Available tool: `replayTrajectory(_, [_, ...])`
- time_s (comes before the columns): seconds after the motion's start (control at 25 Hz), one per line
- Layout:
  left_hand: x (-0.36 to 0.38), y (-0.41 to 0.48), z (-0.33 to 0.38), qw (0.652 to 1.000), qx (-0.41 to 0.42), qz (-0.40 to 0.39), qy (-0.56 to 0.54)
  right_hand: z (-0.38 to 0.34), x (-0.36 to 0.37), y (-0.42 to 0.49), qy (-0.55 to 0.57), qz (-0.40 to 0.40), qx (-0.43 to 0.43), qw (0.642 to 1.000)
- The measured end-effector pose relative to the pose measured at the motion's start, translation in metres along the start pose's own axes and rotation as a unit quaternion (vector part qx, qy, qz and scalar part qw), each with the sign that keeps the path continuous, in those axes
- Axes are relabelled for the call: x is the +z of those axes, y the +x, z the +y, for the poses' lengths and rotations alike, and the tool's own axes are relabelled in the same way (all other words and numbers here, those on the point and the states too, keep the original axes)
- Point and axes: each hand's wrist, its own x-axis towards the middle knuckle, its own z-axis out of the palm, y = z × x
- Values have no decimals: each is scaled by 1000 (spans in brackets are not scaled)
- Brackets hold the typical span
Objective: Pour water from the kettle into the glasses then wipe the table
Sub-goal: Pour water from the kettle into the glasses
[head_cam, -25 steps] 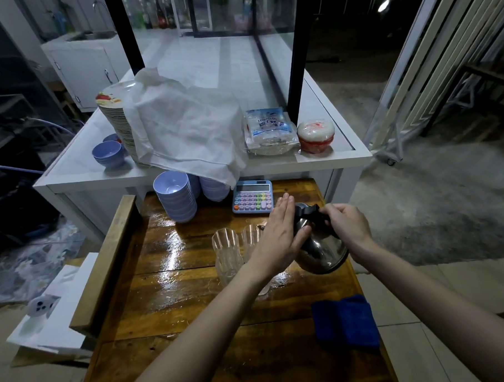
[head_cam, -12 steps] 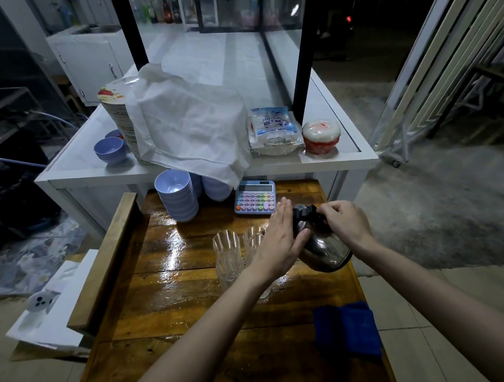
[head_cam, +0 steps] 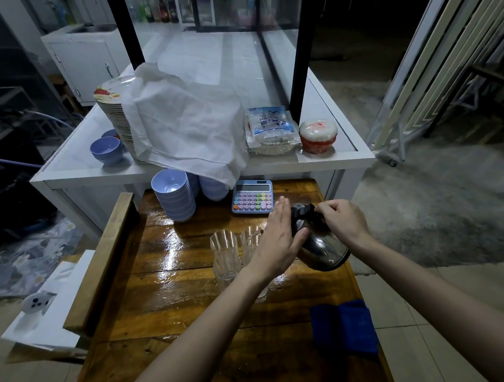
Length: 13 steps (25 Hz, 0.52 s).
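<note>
Pouring step: my right hand (head_cam: 343, 225) fingers grip the handle of the tilted steel kettle (head_cam: 319, 245), left hand (head_cam: 277, 241) flat and open on its lid, over clear ribbed glasses (head_cam: 224, 255). Next, I judge: tip further; blue cloth (head_cam: 345, 327) waits on wet wooden table (head_cam: 169, 304)

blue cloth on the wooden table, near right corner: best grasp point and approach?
Pinch the blue cloth at its raised middle fold, coming straight down from above. It lies flat and folded on the wooden table by the right edge, so the sides offer no purchase. Both hands are at the kettle, so nothing blocks the approach.
</note>
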Motion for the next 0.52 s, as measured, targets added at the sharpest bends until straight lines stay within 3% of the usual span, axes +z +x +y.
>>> replayTrajectory(0.52, [-1,0,3,1000,5,-6,9,-7,-8,-2,-11,3,-19,1000])
